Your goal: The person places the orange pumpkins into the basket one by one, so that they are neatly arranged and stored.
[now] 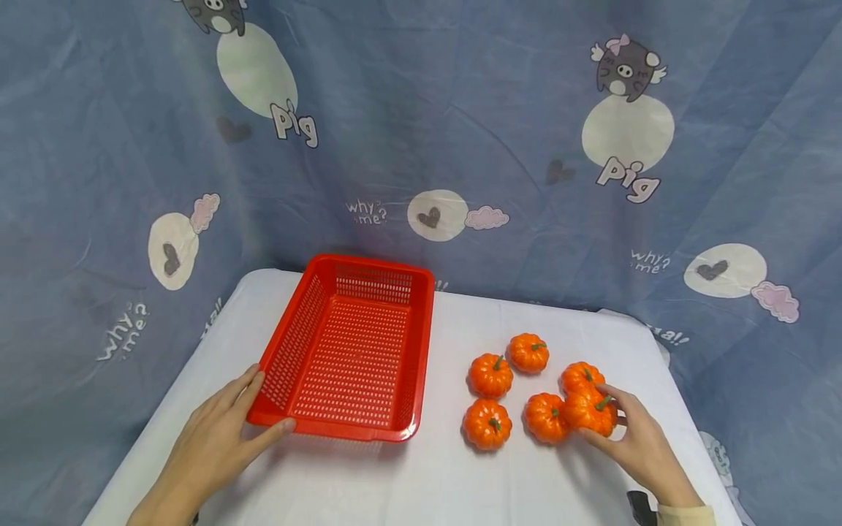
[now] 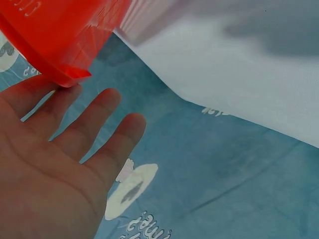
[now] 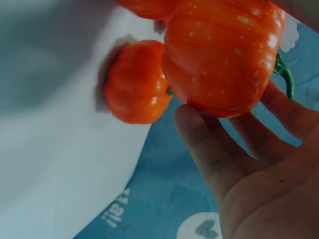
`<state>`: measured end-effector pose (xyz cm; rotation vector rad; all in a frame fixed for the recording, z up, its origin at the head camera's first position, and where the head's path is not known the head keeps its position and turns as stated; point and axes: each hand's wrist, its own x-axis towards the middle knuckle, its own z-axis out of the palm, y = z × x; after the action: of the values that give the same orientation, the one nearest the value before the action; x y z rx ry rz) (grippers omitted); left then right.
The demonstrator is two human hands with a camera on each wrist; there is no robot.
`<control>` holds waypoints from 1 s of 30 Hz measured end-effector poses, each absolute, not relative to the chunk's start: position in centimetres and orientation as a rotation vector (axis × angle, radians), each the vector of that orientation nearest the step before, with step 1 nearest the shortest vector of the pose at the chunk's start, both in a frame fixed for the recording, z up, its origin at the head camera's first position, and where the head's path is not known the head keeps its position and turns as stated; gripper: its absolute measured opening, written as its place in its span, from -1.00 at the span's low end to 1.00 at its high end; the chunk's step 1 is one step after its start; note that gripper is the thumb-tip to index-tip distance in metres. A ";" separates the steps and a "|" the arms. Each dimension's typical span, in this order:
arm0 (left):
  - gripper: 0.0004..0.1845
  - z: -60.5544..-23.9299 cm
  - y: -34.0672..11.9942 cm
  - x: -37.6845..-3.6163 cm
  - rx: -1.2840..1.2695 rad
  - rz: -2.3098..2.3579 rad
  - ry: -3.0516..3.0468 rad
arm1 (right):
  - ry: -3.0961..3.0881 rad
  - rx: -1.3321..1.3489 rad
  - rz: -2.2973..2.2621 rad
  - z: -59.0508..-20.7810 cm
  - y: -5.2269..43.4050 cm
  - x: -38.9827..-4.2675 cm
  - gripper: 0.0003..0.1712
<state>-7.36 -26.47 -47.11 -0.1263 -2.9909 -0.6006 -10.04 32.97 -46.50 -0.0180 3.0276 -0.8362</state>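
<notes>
Beside the red basket [image 1: 349, 351], on its right, the right hand [image 1: 641, 438] has its fingers [image 1: 615, 398] and thumb curled round a small orange pumpkin [image 1: 590, 410], pinching it between them. In the right wrist view the same pumpkin [image 3: 222, 55] fills the upper part of the frame, its green stem [image 3: 284, 74] pointing toward the fingers [image 3: 209, 149] that cup it from below, and a second pumpkin [image 3: 135, 82] lies just beside it on the white cloth.

Four more pumpkins sit on the table [image 1: 421, 482] to the right of the basket: one [image 1: 545, 417] touching the held pumpkin on the side nearer the basket, one [image 1: 579, 376] just behind it, one [image 1: 487, 424] nearest the basket's front corner, one [image 1: 490, 375] behind that, and the farthest [image 1: 528, 352] at the back of the group.

At the basket's front left corner the left hand [image 1: 217, 438] lies with its fingers [image 1: 253, 380] straight along the left wall and the thumb stretched along the front rim, touching it without gripping. The left wrist view shows the palm [image 2: 45, 169] open, the fingers [image 2: 94, 114] relaxed, with the basket's corner [image 2: 65, 45] against the fingertips.

The basket stands upright on the table with nothing in it. Behind the table hangs a blue curtain [image 1: 460, 109] printed with cartoon pigs.
</notes>
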 end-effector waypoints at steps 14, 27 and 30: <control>0.14 -47.2 -26.4 -7.4 -0.123 -0.604 -2.982 | 3.086 -0.200 -0.915 -45.5 30.6 -11.5 -0.07; 0.15 -47.0 -26.5 -7.4 -0.128 -0.607 -2.983 | 3.068 -0.444 -1.071 -45.1 27.0 -12.9 -0.08; 0.16 -47.1 -26.4 -7.4 -0.119 -0.622 -2.997 | 3.055 -0.508 -1.092 -45.1 25.7 -13.4 -0.09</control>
<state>-7.40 -26.42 -47.12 -0.1190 -2.9973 -0.6217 -13.35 25.75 -45.14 -0.5084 3.0546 -1.0924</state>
